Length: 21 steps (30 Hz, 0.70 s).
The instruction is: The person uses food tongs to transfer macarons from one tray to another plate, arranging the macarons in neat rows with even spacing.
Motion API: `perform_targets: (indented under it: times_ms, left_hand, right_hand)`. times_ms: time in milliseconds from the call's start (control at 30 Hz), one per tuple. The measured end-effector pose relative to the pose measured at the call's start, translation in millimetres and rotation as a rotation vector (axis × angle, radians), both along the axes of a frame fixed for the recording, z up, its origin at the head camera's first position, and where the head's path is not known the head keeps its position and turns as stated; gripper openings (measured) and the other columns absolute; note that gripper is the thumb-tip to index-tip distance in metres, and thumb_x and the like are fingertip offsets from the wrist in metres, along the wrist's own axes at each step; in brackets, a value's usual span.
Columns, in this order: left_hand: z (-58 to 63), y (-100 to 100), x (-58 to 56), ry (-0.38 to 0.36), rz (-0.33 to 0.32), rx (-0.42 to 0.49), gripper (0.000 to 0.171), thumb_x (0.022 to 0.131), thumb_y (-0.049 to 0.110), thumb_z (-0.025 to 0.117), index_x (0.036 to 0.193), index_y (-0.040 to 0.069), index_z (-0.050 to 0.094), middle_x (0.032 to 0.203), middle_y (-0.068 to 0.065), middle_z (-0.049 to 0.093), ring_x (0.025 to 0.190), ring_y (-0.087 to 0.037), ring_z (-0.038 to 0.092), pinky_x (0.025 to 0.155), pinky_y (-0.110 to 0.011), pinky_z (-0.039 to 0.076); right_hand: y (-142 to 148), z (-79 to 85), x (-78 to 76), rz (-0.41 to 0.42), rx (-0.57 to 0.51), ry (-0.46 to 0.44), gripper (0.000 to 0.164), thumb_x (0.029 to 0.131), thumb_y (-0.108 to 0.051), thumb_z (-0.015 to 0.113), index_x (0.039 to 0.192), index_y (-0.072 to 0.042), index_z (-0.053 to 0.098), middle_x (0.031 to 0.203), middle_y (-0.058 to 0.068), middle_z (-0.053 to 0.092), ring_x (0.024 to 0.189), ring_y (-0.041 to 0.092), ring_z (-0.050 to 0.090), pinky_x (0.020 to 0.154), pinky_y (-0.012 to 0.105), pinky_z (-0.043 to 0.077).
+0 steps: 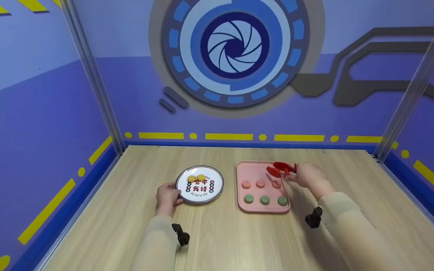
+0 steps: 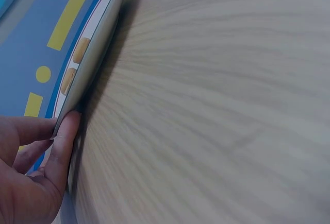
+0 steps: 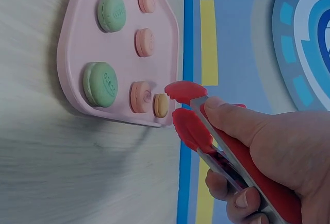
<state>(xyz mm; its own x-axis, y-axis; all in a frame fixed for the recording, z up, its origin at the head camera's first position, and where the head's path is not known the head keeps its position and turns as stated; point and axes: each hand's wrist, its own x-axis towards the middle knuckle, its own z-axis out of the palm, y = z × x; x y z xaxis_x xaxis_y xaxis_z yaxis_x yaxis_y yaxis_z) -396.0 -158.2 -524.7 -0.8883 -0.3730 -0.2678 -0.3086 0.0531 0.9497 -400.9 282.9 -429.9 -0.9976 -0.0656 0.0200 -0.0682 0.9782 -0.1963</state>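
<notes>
At the left, my left hand (image 1: 167, 195) pinches the rim of a round white plate (image 1: 217, 186) with a dark edge and printed characters. Two yellow macarons (image 1: 196, 178) lie side by side on the plate; the left wrist view shows a digit beneath the rim. My right hand (image 1: 310, 178) grips red-tipped tongs (image 1: 273, 172) over the far right corner of a pink tray (image 1: 247, 170). Their tips are apart, with nothing between them. Close to the tips, a yellow macaron (image 3: 161, 105) sits in the tray beside three pink macarons (image 3: 145, 42) and three green macarons (image 3: 112, 13).
Plate and tray stand apart on a wooden table (image 1: 217, 241). Behind it rises a blue and purple printed wall (image 1: 134, 94), with side walls left and right. Dark wrist devices (image 1: 181, 235) are on both sleeves.
</notes>
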Motion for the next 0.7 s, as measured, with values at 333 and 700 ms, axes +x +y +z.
perform_targets:
  times_ms: [333, 700]
  left_hand:
    - [0.7, -0.1, 0.1, 0.017, -0.005, 0.005, 0.053, 0.091, -0.01, 0.056, 0.144, -0.005, 0.053, 0.144, -0.028, 0.057, 0.092, -0.022, 0.069, 0.061, -0.022, 0.062]
    - [-1.5, -1.1, -1.9, 0.009, -0.003, -0.008, 0.05, 0.091, -0.009, 0.057, 0.141, -0.005, 0.056, 0.141, -0.027, 0.059, 0.084, -0.017, 0.066, 0.06, -0.022, 0.062]
  right_hand:
    - [0.5, -5.2, -4.4, -0.017, -0.001, -0.016, 0.043, 0.089, -0.042, 0.079, 0.094, 0.0, 0.069, 0.081, 0.009, 0.063, 0.07, 0.022, 0.053, 0.059, 0.031, 0.044]
    - [-1.5, -8.6, -4.3, 0.0, 0.042, -0.026, 0.045, 0.09, -0.044, 0.077, 0.099, -0.001, 0.068, 0.082, 0.009, 0.064, 0.069, 0.022, 0.053, 0.058, 0.031, 0.04]
